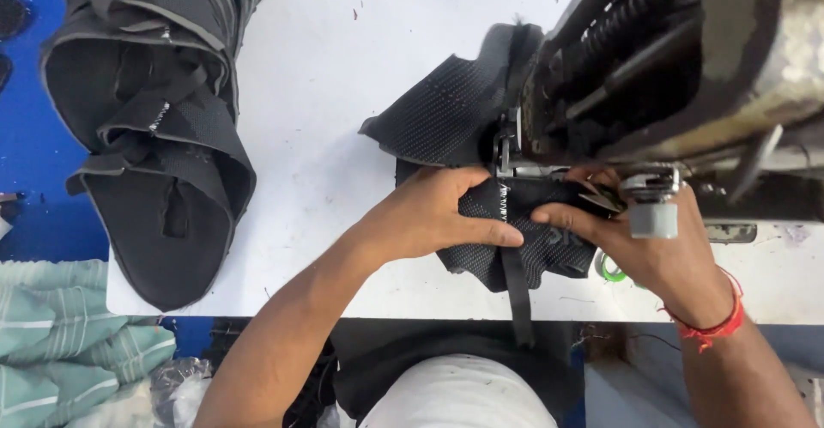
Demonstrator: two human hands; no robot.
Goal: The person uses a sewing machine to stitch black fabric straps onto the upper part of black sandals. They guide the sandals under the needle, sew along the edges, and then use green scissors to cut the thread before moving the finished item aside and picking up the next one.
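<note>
A black mesh shoe upper [446, 115] lies on the white table [326, 93] under the needle of a sewing machine [678, 67]. My left hand [429, 213] presses flat on the mesh just left of the presser foot [506, 157]. On the other side, my right hand [644, 243] pinches the fabric edge below the machine head. A black strap [518, 295] runs from the needle down over the table's front edge between my hands.
A pile of finished black uppers [154, 127] is stacked at the table's left. A green striped cloth [69, 342] lies lower left. A red thread band sits on my right wrist [717, 325]. The machine body fills the upper right.
</note>
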